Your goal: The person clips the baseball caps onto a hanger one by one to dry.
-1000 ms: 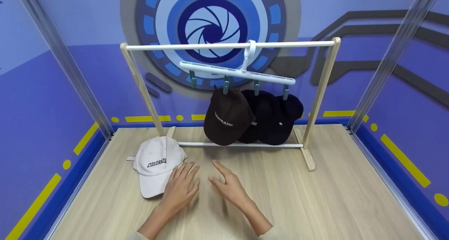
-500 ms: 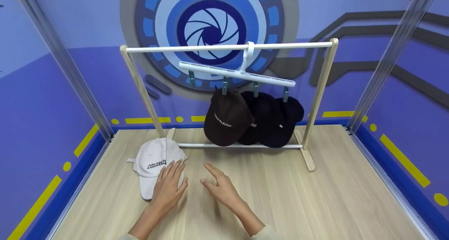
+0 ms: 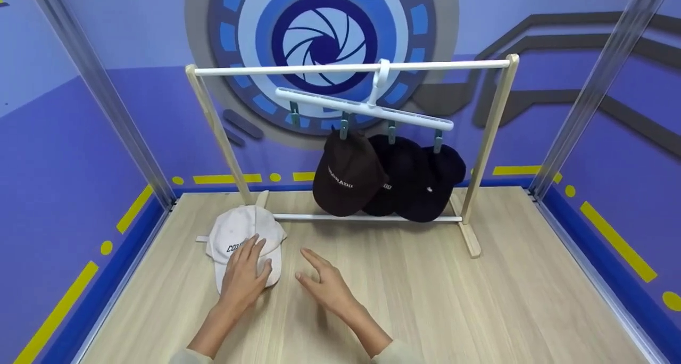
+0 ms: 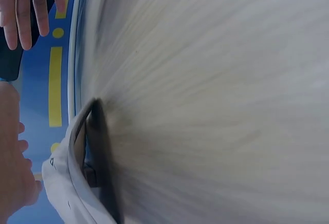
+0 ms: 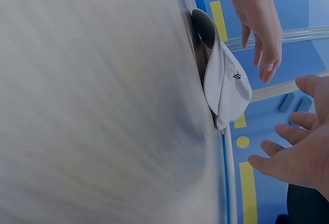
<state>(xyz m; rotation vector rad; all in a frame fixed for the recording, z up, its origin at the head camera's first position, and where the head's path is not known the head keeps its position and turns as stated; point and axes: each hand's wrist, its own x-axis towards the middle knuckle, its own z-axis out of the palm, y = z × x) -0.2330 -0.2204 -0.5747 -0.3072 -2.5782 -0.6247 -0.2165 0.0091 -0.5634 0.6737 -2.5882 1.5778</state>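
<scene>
A white baseball cap (image 3: 271, 228) with dark lettering lies on the tabletop at the left, brim toward me. My left hand (image 3: 242, 276) hovers over its brim and front, fingers extended, covering part of the lettering. The right wrist view shows a gap between that left hand (image 5: 259, 26) and the cap (image 5: 231, 88). To the right of the cap, my right hand (image 3: 327, 289) is held above the table, fingers spread and holding nothing. Behind, a brown cap (image 3: 340, 167) and two black caps (image 3: 425, 185) hang from green clips on a white hanger (image 3: 330, 102).
The hanger hooks over the white top rail (image 3: 266, 71) of a wooden-sided rack, tilted down to the right. Its leftmost clip (image 3: 295, 115) holds no cap. The rack's foot (image 3: 471, 241) stands at the right. Blue walls (image 3: 53, 156) enclose the table on three sides.
Both hands have moved left. The left hand has gone from the white cap's right edge to over its front and brim; the right hand has come nearer the cap. The hanging caps stay put.
</scene>
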